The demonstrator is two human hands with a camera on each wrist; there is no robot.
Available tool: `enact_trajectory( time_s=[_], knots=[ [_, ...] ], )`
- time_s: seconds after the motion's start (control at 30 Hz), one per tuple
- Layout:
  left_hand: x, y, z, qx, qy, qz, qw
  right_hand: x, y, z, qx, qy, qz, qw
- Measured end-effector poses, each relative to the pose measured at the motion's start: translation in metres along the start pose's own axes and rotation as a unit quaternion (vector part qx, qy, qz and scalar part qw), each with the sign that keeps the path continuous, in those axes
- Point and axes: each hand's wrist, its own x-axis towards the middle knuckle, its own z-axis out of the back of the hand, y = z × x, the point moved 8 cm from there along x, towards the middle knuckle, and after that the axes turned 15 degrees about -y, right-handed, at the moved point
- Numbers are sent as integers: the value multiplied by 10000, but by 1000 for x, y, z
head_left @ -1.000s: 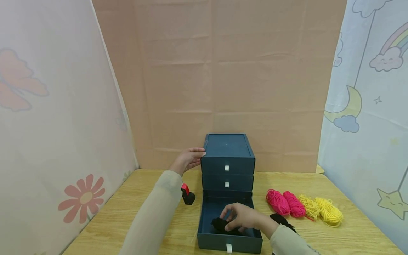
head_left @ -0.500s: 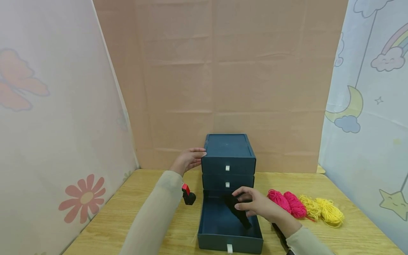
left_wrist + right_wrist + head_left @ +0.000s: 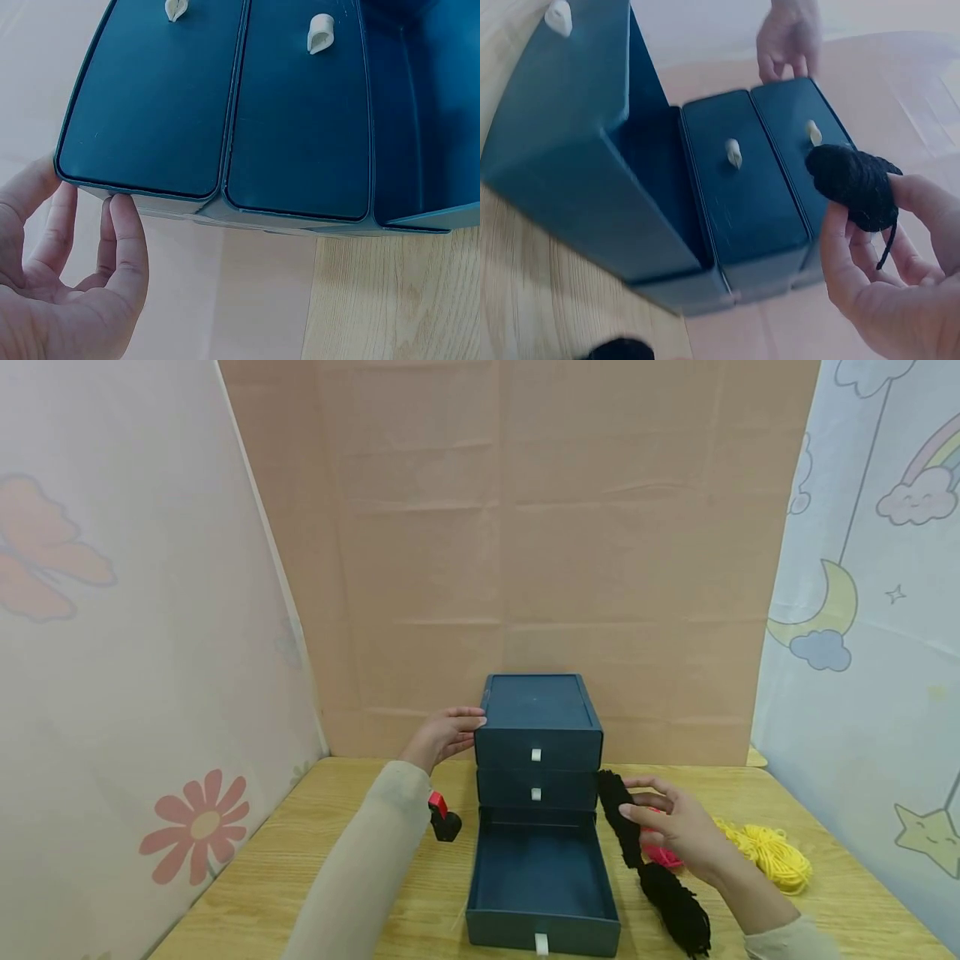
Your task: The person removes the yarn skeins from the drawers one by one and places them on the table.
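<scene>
A black yarn skein point(image 3: 618, 817) is pinched between the thumb and fingers of my right hand point(image 3: 678, 832), just right of the blue drawer unit point(image 3: 534, 702). In the right wrist view the skein point(image 3: 855, 186) shows a loose strand end dangling. Another black skein point(image 3: 675, 912) lies on the table below it. My left hand point(image 3: 444, 737) rests against the unit's upper left side; in the left wrist view its fingers point(image 3: 129, 251) reach the edge by the top drawer. The bottom drawer point(image 3: 542, 933) is pulled out, its floor bare.
Pink yarn point(image 3: 662, 853) lies behind my right hand, partly hidden by it. Yellow skeins point(image 3: 780, 860) sit farther right on the wooden table point(image 3: 375, 935). The upper drawers are closed, each with a white pull tab point(image 3: 536, 755). A brown sheet point(image 3: 600, 568) hangs behind.
My right hand has lifted the black skein out of the bottom drawer and carried it right, past the drawer's side. My left hand has stayed on the unit.
</scene>
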Motion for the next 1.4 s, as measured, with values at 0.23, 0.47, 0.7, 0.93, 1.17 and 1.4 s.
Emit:
enact_trajectory(
  time_s=[0.23, 0.47, 0.7, 0.93, 1.17, 1.4],
  knots=[
    [-1, -1, 1, 4, 19, -27, 10000, -8, -16, 36, -254, -313, -175, 9990],
    [-4, -2, 2, 113, 46, -93, 9999, -15, -47, 65, -252, -330, -450, 9981],
    [-4, -2, 2, 82, 54, -83, 9999, -20, -76, 86, -247, -80, -784, 9966],
    [-4, 1, 5, 166, -91, -35, 9998, -25, -102, 97, -770, 69, -1094, 9910],
    [-2, 2, 4, 163, -164, 28, 9997, -29, -119, 96, -994, 144, -1247, 9871],
    [-3, 2, 4, 147, -126, 31, 9998, -34, -128, 89, -147, 759, -1138, 9905]
  ],
)
